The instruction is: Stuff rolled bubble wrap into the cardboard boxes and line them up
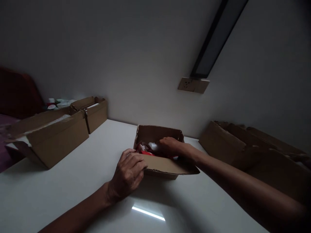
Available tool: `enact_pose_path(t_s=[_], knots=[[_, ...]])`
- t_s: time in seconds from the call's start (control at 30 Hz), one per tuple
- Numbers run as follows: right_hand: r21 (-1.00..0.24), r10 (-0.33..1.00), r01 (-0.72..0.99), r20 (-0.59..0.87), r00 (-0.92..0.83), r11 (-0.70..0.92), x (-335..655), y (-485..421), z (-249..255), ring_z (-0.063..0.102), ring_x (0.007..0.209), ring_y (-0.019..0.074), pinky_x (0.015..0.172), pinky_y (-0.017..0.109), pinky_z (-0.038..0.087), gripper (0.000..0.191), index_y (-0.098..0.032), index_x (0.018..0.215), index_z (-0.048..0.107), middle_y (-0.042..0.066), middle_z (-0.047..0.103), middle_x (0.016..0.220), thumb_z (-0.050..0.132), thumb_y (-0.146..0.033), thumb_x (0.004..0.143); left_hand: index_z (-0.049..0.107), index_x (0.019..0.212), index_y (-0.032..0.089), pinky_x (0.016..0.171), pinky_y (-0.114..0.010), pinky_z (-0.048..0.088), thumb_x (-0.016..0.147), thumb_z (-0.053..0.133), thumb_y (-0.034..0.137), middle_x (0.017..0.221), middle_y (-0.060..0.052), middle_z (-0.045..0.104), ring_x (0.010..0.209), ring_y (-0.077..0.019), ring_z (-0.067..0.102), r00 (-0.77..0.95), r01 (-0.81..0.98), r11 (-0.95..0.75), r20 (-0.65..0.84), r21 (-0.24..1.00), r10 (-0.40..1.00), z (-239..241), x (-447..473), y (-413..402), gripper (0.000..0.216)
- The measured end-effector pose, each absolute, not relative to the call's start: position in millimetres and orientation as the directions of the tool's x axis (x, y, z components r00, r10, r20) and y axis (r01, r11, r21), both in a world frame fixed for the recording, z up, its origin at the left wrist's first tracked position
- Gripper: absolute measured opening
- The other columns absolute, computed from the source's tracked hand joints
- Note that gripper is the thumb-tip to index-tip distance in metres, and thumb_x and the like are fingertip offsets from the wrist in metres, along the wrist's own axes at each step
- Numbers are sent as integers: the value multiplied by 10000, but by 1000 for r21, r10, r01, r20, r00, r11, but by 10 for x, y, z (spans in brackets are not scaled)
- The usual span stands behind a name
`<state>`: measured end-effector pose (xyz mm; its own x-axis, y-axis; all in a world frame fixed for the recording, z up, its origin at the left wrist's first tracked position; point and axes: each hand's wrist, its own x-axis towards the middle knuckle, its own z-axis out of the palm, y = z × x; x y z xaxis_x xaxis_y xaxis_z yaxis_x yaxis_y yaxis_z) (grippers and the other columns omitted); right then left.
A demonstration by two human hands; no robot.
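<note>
The white worktop [60, 181] carries a big open carton [52, 139] at my left and flattened cartons [243, 145] at my right. Between them, the small box [157, 161]: my left hand [128, 173] curls on its near flap, my right hand [170, 145] inside, grip hidden, among red-and-white packets [145, 149].

The small box [160, 163] at the centre is matt brown cardboard with rough, torn flap edges; inside lies crumpled white and red material, glossy like thin plastic. The table [60, 187] is smooth, white and shiny, mirroring a light strip at 6 o'clock. Matt cardboard boxes [55, 139] stand at 9 o'clock, flattened cardboard [243, 145] at 3 o'clock. The wall [121, 48] looks matt, painted.
</note>
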<state>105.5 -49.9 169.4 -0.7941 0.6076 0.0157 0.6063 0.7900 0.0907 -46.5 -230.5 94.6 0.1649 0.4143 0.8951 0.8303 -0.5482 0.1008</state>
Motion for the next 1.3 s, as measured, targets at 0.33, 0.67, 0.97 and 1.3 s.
enact_pose_path(t_s=[0.33, 0.67, 0.97, 1.3], knots=[[76, 619, 615, -42, -784, 784, 967, -536, 1815, 718, 852, 282, 725, 328, 504, 246, -172, 902, 765, 144, 763, 838, 638, -372, 836, 601, 987, 189, 955, -448, 468, 850, 533, 48, 943, -51, 666, 920, -195, 628, 134, 826, -547, 894, 137, 427, 951, -468, -2300, 208], [-413, 721, 660, 628, -292, 627, 2402, -996, 1767, 675, 965, 271, 780, 379, 527, 347, -221, 1049, 686, 98, 731, 1052, 534, -492, 895, 326, 1468, 264, 1074, -527, 423, 866, 648, 313, 1472, -141, 427, 1330, -295, 469, -387, 585, -341, 622, 736, 680, 672, -761, -2275, 685], [-791, 874, 427, 262, -410, 438, 2188, -1013, 814, 672, 919, 266, 770, 398, 557, 516, -168, 1201, 589, 121, 706, 1111, 554, -523, 827, 410, 1446, 221, 1064, -434, 450, 847, 598, 295, 1351, -94, 603, 1256, -263, 553, -350, 206, -263, 322, 942, 880, 697, -325, -1944, 631], [-794, 881, 409, 322, -345, 450, 2737, -1277, 930, 671, 828, 252, 692, 362, 568, 537, -198, 1233, 606, 110, 696, 1155, 653, -508, 797, 327, 1511, 228, 1190, -394, 315, 928, 520, 295, 1517, -87, 450, 1409, -247, 403, -302, 129, -392, 413, 911, 859, 658, 262, -2402, 618]])
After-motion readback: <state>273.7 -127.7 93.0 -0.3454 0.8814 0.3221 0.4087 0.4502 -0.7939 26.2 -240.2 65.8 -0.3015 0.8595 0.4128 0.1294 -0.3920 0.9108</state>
